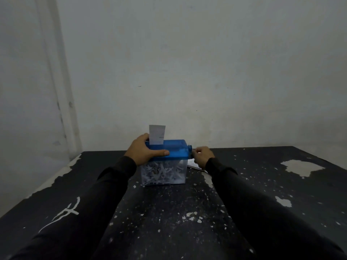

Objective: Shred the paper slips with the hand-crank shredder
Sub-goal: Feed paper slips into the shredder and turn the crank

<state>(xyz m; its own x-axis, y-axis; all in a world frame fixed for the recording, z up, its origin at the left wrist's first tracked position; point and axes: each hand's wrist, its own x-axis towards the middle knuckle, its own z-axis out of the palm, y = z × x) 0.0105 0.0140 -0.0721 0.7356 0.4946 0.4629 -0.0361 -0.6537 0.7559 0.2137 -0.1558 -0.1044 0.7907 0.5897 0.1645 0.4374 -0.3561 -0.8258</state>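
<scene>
- The right hand (203, 156) was curled in a tight grip at the right end of the shredder, beside the round blue hub (189, 147); the crank handle itself was hidden inside the fist, so I judged rather than saw that it held the handle.
- The left hand (144, 152) clasped the blue lid (174, 150) in a wide grip, the thumb lying along the near edge and the fingers curled over the far left corner, just beside the slip.
- One paper slip (157, 134) stood upright in the slot toward the left of the lid, most of it above the lid and not yet drawn in.
- Under the lid, the clear bin (165, 174) was packed with white shreds, so a good part of the job looked done.
- More paper (194, 164) lay flat on the surface just right of the bin, partly hidden behind the right wrist.
- The shredder sat near the middle of the dark, paint-chipped surface (169, 212), closer to its far edge by the wall.
- The step in hand appeared to be cranking this slip through.
- To do it well, the left hand should press straight down so the light bin neither slides nor tips, keep its fingers clear of the slot, and let the right hand turn evenly so the slip feeds straight instead of skewing and jamming.
</scene>
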